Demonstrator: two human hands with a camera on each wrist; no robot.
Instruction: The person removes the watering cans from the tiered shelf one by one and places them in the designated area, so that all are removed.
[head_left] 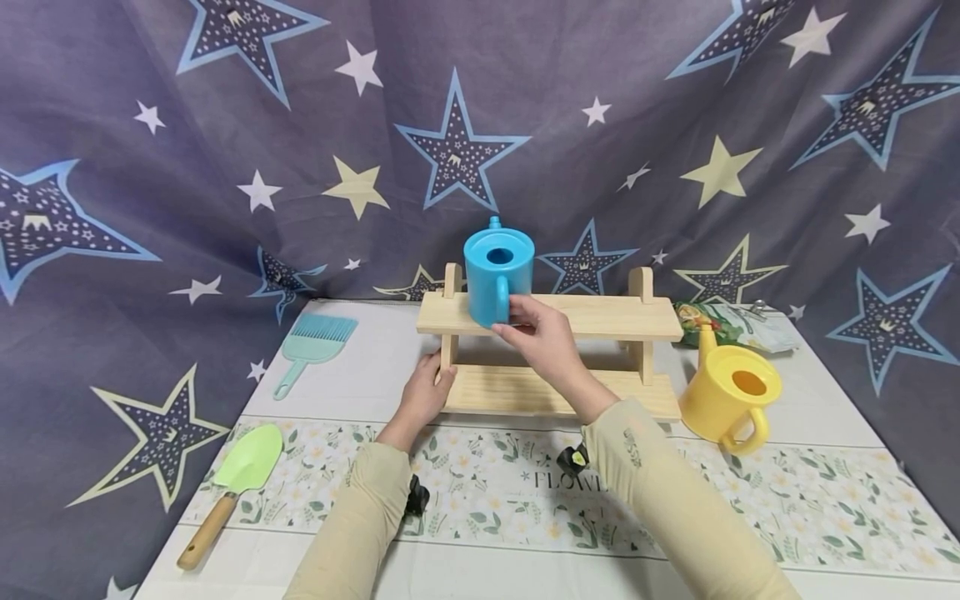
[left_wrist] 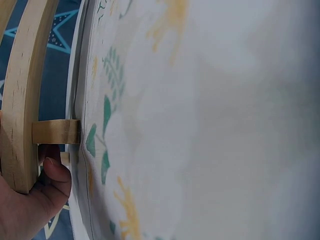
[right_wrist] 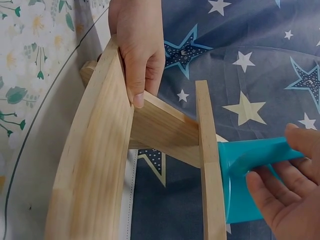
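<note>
Blue watering can [head_left: 483, 287] sits by shelf [head_left: 600, 312] edge, room rightward.

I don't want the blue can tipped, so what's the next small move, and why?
Probably ease the right grip off the handle: the blue can appears to stand upright on the top shelf, and the left grip holds the rack.

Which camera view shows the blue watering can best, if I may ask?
The head view: there the blue watering can shows its opening, handle and spout tip. The right wrist view shows part, some hidden by the right hand; the left wrist view shows none.
</note>
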